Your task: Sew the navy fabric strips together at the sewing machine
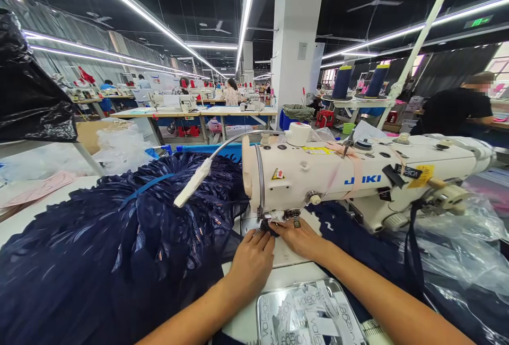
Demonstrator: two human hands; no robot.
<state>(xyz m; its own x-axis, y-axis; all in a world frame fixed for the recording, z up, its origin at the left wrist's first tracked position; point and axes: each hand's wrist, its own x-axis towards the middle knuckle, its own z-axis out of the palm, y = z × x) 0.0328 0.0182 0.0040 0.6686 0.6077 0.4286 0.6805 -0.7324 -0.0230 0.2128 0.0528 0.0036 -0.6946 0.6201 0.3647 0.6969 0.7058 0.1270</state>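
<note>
Touching dark fabric (pixel 271 229) under the left end of the sewing machine (pixel 310 167), the left hand (pixel 251 260) and right hand (pixel 300 238) show grips one cannot tell clenched or not. Labels (pixel 308 310) fill the near tray (pixel 258 308).

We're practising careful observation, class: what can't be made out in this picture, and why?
All in the head view:
- Grip on the dark cloth: covered by the left hand and right hand.
- Needle under the sewing machine: too small and dark.
- Metal tray: near end cut off by the bottom edge.
- Navy pile: runs past the left edge.
</note>
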